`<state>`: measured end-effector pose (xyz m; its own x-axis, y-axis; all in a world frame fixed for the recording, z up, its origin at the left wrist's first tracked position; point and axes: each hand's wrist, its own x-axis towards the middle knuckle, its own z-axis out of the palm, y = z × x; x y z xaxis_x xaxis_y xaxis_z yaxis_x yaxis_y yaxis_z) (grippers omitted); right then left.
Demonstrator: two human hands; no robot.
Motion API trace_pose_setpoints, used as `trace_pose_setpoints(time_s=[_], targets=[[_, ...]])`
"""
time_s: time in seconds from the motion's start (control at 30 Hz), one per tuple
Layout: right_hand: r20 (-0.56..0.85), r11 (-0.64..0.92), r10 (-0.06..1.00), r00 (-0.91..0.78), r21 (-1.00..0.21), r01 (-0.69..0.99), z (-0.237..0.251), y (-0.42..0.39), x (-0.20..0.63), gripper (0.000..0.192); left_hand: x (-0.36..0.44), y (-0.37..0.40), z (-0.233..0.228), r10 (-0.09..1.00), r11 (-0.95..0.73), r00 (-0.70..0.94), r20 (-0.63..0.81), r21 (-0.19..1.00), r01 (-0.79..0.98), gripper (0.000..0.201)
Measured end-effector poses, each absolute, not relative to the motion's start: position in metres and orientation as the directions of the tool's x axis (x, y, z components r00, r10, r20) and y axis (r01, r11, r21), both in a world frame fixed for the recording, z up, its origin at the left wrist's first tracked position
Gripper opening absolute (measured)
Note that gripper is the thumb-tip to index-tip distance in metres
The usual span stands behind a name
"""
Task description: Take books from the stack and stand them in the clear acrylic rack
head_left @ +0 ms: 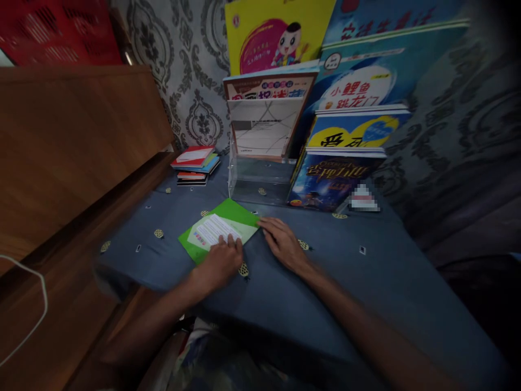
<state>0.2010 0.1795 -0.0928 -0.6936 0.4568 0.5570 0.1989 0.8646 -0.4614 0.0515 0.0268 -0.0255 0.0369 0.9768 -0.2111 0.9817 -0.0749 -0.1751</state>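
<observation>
Booklet under your hands (pixel 228 214): bright green, with a white panel of print.
Counter cloth (pixel 366 271): slate blue, dotted with small pale round motifs.
Wall covering (pixel 191 65): grey damask with dark scrollwork.
Stack of small books (pixel 195 163): red on top, blue and green beneath.
Tall book (pixel 277 32): yellow with a pink circle.

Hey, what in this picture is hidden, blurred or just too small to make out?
- Green booklet, head view: its near edge lies under the left hand, and its printed text is too small to read.
- Patch beside the dark book: blurred out.
- Stack of small books: lower covers hidden by the red one on top.
- Yellow book: cut off by the top edge.
- Right hand: what its fingertips touch is unclear.
</observation>
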Motion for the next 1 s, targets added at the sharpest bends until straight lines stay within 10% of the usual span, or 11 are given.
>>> trace_pose_setpoints(time_s=[0.47, 1.0], targets=[[0.383, 0.642, 0.593, -0.709, -0.755, 0.130, -0.061, 0.174, 0.208, 0.048, -0.003, -0.024, 0.013, 0.980, -0.137, 0.148, -0.134, 0.083, 0.987, 0.052], [0.271, 0.401, 0.521, -0.809, -0.915, -0.048, -0.041, 0.108, 0.192, 0.033, 0.016, 0.016, 0.102, 0.877, -0.165, 0.326, 0.353, -0.415, 0.895, 0.030]])
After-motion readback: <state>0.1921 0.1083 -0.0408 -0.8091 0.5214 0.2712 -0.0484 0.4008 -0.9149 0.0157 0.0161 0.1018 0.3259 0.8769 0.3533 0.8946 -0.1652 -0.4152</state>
